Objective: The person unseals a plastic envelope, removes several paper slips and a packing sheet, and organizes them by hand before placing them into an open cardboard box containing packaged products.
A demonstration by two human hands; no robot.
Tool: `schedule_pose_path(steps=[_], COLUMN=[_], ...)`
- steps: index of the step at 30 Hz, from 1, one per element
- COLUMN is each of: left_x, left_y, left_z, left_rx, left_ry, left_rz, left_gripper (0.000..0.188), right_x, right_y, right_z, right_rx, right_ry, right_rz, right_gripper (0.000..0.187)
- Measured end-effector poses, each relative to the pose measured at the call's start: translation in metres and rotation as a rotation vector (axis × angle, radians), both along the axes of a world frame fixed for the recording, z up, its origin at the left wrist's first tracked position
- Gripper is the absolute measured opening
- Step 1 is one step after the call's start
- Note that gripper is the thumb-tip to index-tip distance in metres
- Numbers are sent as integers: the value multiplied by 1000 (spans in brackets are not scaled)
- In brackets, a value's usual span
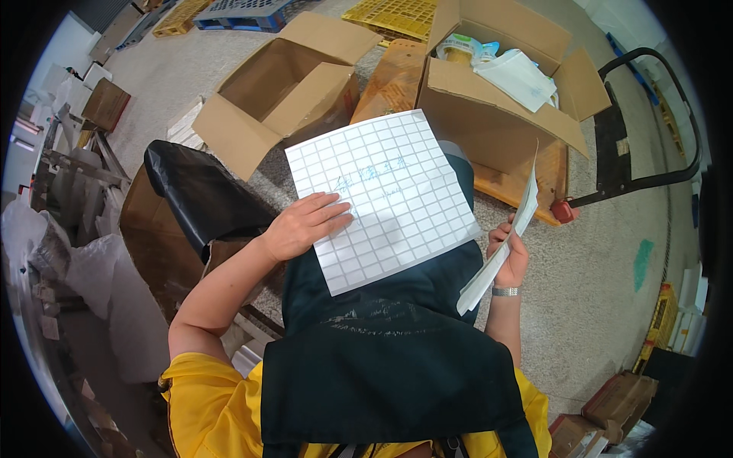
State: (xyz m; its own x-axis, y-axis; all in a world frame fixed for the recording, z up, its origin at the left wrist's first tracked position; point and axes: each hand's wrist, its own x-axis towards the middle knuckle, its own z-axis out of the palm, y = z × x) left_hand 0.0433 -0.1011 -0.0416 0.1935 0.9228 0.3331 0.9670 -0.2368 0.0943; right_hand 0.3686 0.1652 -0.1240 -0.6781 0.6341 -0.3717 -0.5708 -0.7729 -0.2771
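Observation:
A white sheet (397,221) with a grey grid and blue handwriting lies across my lap, over the dark green apron (382,336). My left hand (309,224) rests flat on its left edge, fingers stretched out and close together. At the right, my right hand (510,256) is closed round a thin bundle of white papers (500,256), held upright and seen nearly edge-on. The papers' faces are mostly turned from view. Beyond my knees stands an open cardboard box (477,95) with a white sheet and plastic packages inside.
Another open cardboard box (305,95) stands at the far left, beside an orange platform (393,72). To my left, a black plastic bag (206,195) hangs over a carton. A trolley with a black handle (691,114) is at the right. Blue and yellow pallets lie at the back.

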Motion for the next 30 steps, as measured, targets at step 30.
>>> schedule_pose_path(steps=[30], left_x=[29], left_y=[12], left_z=[-69], left_rx=[581], left_ry=[-1752], left_rz=[731], left_gripper=[23], right_x=[-104], right_y=[-27], right_z=[116], right_rx=[437], right_ry=[-91], right_rz=[146], right_gripper=[45])
